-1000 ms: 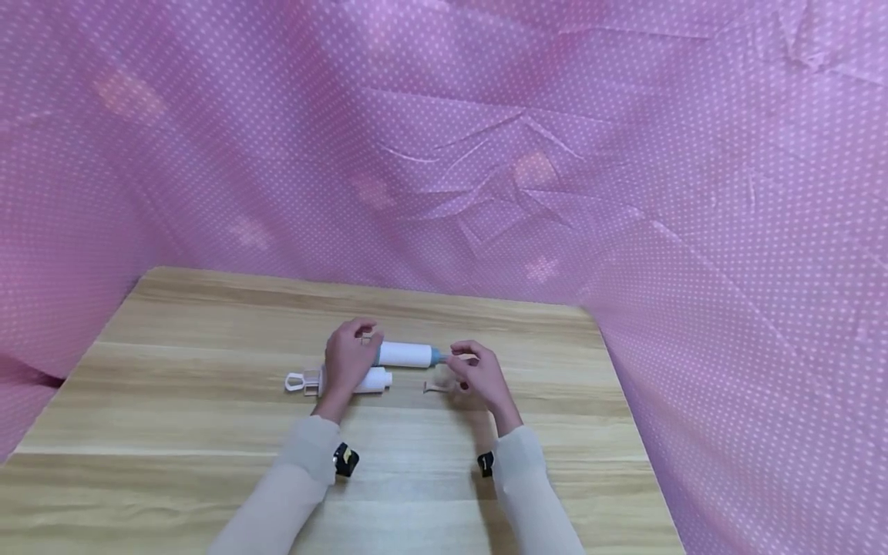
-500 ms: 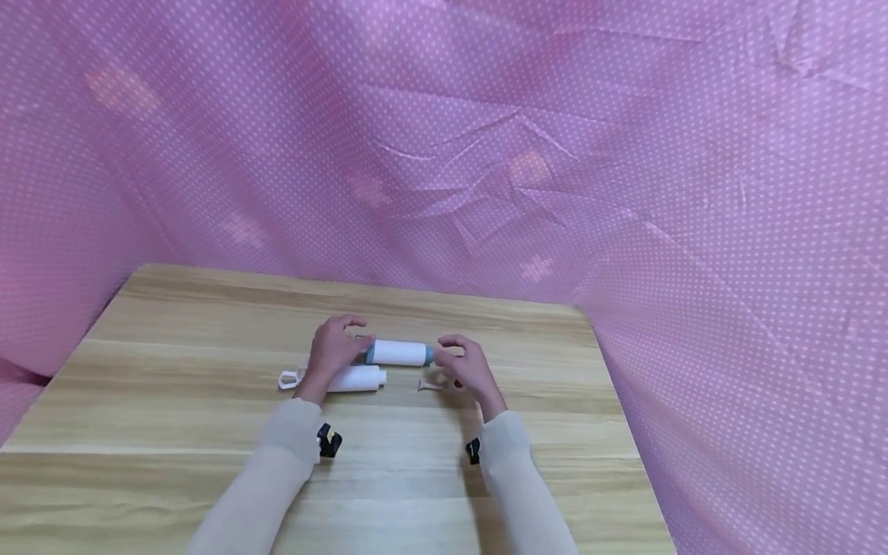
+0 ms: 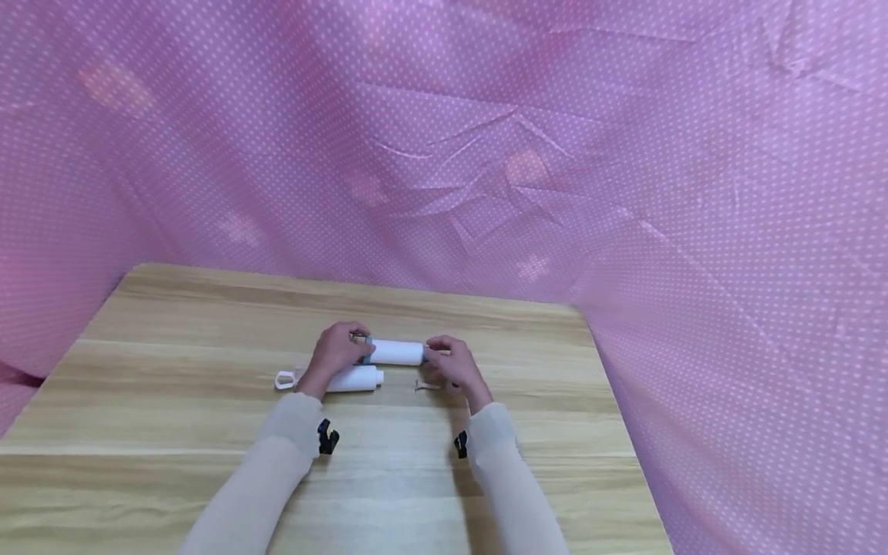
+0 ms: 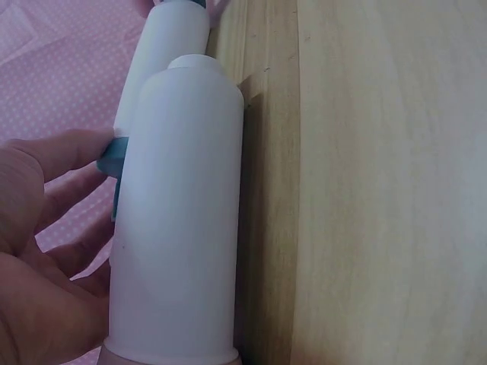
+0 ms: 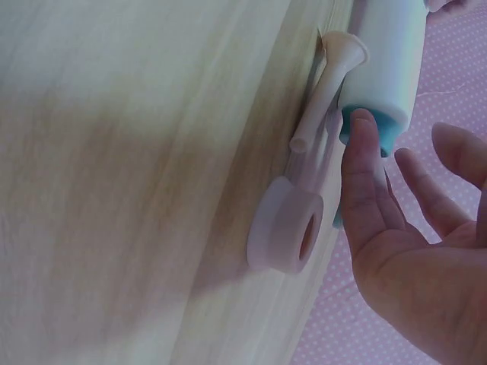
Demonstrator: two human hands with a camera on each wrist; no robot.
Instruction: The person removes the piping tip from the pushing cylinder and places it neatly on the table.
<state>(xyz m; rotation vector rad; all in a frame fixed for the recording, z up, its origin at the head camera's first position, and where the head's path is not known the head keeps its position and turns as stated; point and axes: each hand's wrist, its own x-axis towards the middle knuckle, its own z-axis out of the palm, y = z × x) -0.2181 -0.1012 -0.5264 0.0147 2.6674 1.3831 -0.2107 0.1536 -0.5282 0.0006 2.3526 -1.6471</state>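
Note:
A white cylinder with teal ends [image 3: 397, 352] lies crosswise between both hands on the table. My left hand [image 3: 338, 348] grips its left end; in the left wrist view a fingertip lies on the teal collar [image 4: 112, 157]. At the opposite end is my right hand [image 3: 451, 362], thumb against the teal cap [image 5: 380, 128] and the other fingers curved loosely beyond it, so the narrow tip is mostly hidden. A second white cylinder [image 4: 179, 205], with a short narrow neck, lies nearer the body beneath the left wrist. Its looped white handle [image 3: 284, 380] sticks out on the left.
Close to the right hand, a pale pink funnel-like piece [image 5: 331, 87] and a pale pink ring-shaped piece [image 5: 288, 228] rest on the wooden table [image 3: 388, 478]. Pink dotted cloth [image 3: 444, 154] hangs behind and along the sides.
My right hand has slid left from the narrow tip onto the teal cap, which it now mostly covers. The left hand stays at the left end. The head view has shifted slightly.

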